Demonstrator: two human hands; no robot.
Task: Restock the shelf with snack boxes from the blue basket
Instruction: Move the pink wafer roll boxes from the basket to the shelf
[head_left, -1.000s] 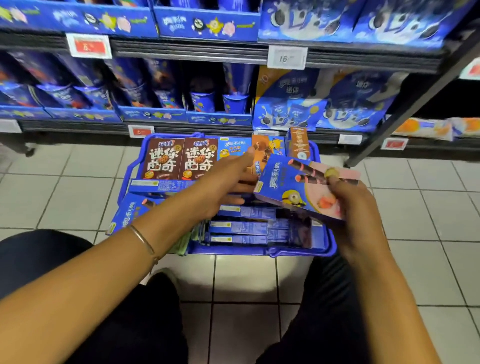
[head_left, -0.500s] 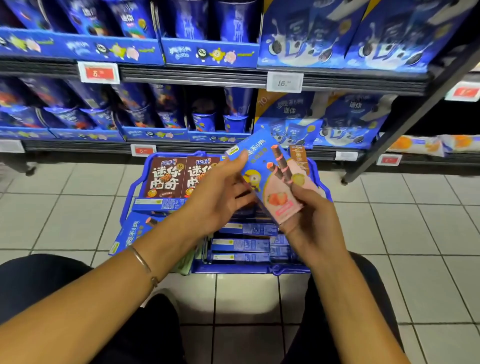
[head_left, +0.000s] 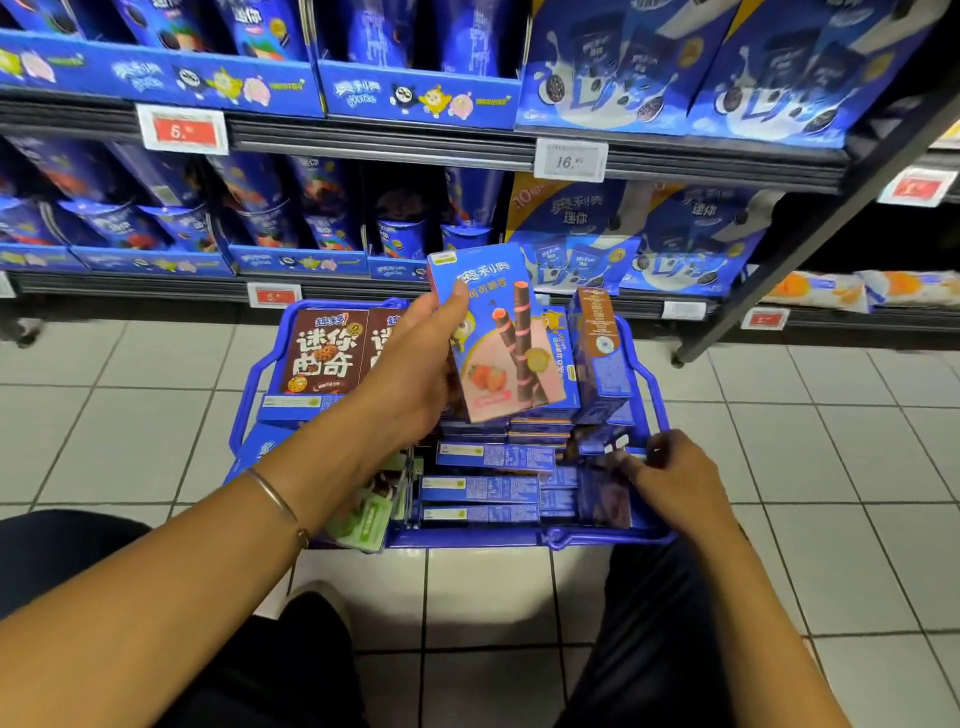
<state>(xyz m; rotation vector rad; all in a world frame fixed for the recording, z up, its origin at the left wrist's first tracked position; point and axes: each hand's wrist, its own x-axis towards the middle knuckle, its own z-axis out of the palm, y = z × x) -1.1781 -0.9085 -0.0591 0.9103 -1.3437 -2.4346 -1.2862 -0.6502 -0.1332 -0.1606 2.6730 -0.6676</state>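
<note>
The left hand (head_left: 415, 374) grips a strawberry snack box (head_left: 498, 338) upright, thumb across its front, above the blue basket (head_left: 467, 540). Lower right of it, the right hand (head_left: 675, 483) reaches among the packed boxes (head_left: 483, 488) in the basket; I cannot tell whether it holds one. The shelf (head_left: 389, 145) stands beyond both hands.

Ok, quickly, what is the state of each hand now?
Left hand: holds the strawberry wafer-roll box.
Right hand: in the blue basket, fingers at the boxes; grip cannot be told.

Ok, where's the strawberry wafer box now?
Head view, centre: the strawberry wafer box is gripped by the left hand above the blue basket, left of the standing brown box.
</note>
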